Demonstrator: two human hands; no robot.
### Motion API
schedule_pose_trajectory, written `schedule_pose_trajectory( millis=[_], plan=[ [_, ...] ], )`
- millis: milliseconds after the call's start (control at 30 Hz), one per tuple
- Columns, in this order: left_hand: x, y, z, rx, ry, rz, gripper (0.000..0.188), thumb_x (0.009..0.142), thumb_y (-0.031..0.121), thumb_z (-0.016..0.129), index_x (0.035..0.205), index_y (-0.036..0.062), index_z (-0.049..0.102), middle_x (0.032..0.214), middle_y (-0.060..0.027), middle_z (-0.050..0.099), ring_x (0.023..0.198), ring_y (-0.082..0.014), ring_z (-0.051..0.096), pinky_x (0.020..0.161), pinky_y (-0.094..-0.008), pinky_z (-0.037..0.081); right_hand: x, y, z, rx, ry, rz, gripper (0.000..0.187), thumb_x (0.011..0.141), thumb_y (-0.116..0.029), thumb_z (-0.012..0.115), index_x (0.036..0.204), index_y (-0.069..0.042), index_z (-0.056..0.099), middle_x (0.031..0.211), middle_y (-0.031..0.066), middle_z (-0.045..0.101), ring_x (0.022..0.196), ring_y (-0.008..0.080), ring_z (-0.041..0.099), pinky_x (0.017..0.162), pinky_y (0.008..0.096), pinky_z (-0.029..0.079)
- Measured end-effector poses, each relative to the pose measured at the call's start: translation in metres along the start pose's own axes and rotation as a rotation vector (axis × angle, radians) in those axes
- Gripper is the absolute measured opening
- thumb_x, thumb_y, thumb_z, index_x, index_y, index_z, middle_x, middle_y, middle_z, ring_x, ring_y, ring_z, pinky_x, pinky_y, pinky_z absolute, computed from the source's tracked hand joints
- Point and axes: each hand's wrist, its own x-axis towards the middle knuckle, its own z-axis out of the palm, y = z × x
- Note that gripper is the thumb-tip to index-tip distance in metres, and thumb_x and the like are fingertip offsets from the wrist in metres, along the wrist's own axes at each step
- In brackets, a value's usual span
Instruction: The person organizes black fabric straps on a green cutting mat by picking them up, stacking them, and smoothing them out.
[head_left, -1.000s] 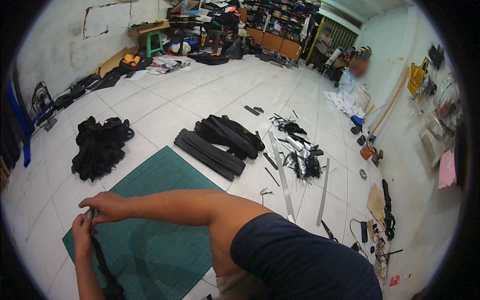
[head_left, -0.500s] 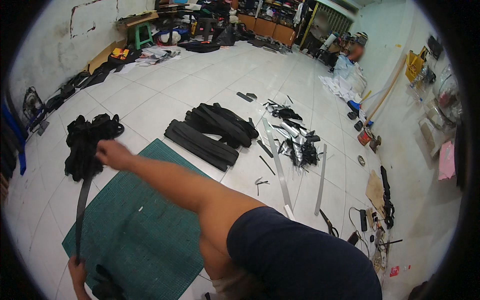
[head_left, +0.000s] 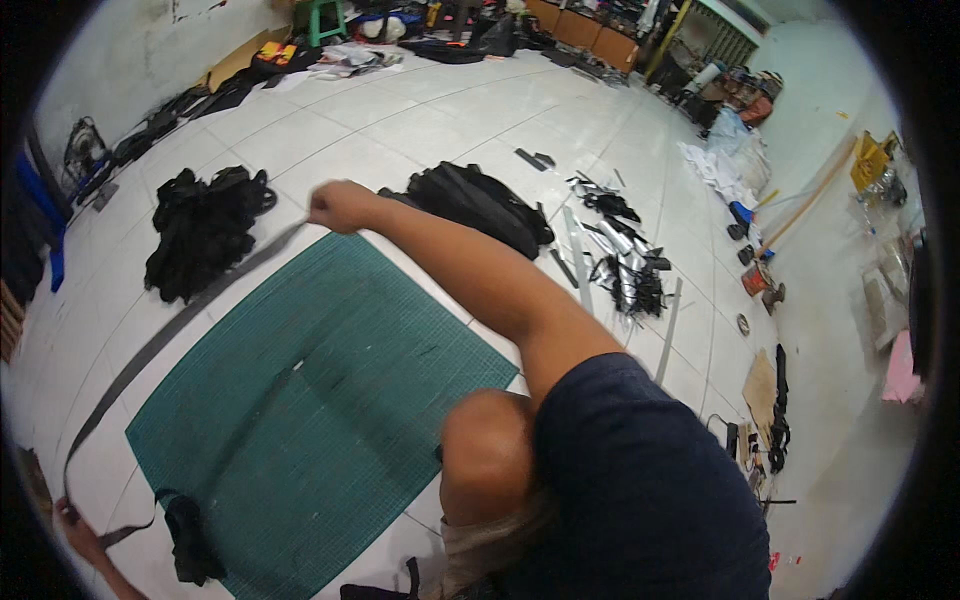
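Note:
A long dark webbing strap [head_left: 150,360] runs in a slack curve between my hands, over the floor and along the left side of the green cutting mat [head_left: 330,400]. My right hand [head_left: 342,206], reaching past the mat's far corner, is closed on one stretch of it. At the lower left, my left hand [head_left: 82,532] pinches the strap lower down. From there a short tail leads to a small black strap bundle [head_left: 192,540] on the mat's near left edge. Behind the strap lies a heap of black straps [head_left: 205,230].
Folded black straps [head_left: 480,205] lie beyond my right forearm. Right of them are black and silver scraps [head_left: 630,270] and metal rulers [head_left: 672,330]. My bare knee [head_left: 487,455] rises over the mat's right edge. Tools and cables line the right wall; a green stool [head_left: 325,20] stands far back.
My right hand has moved right and away from the strap heap, drawing the strap out. My left hand has shifted left, off the mat's edge. The view has tilted slightly.

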Motion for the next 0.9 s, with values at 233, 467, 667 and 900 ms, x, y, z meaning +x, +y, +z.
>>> schedule_pose_trajectory(
  millis=[233, 467, 667, 900],
  plan=[
    [-0.083, 0.053, 0.029, 0.163, -0.259, 0.313, 0.012, 0.080, 0.001, 0.064, 0.087, 0.0003, 0.055, 0.080, -0.0179, 0.060, 0.075, -0.0357, 0.058, 0.068, -0.0435, 0.045, -0.161, 0.062, 0.131, 0.265, -0.016, 0.333, 0.028, 0.090, -0.030, 0.060, 0.099, -0.004, 0.064, 0.098, 0.0197, 0.067, 0.093, 0.0389, 0.064, 0.080, 0.0489, 0.050],
    [-0.102, 0.138, 0.074, 0.395, -0.655, 0.340, 0.032, 0.069, 0.004, 0.065, 0.101, 0.0017, 0.060, 0.096, -0.0228, 0.064, 0.097, -0.0422, 0.060, 0.086, -0.0477, 0.047, -0.237, 0.095, 0.194, 0.297, -0.065, 0.469, 0.031, 0.088, -0.031, 0.061, 0.102, -0.004, 0.063, 0.097, 0.0197, 0.067, 0.091, 0.0382, 0.064, 0.079, 0.0483, 0.050],
    [-0.108, 0.215, 0.111, 0.473, -0.714, 0.529, 0.070, 0.067, 0.016, 0.072, 0.130, 0.0011, 0.048, 0.133, -0.0247, 0.048, 0.125, -0.0425, 0.044, 0.110, -0.0498, 0.034, -0.226, 0.078, 0.140, 0.227, -0.107, 0.523, 0.043, 0.087, -0.041, 0.064, 0.113, -0.008, 0.061, 0.091, 0.0173, 0.067, 0.089, 0.0356, 0.065, 0.075, 0.0464, 0.050],
    [-0.191, 0.378, 0.204, 0.036, -0.819, 0.638, 0.055, 0.077, 0.023, 0.074, 0.124, 0.0000, 0.055, 0.127, -0.0255, 0.051, 0.121, -0.0415, 0.048, 0.103, -0.0479, 0.039, -0.184, 0.186, 0.085, 0.150, 0.312, 0.650, 0.053, 0.083, -0.041, 0.073, 0.117, -0.002, 0.062, 0.104, 0.0174, 0.064, 0.097, 0.0310, 0.063, 0.085, 0.0409, 0.050]
  ],
)
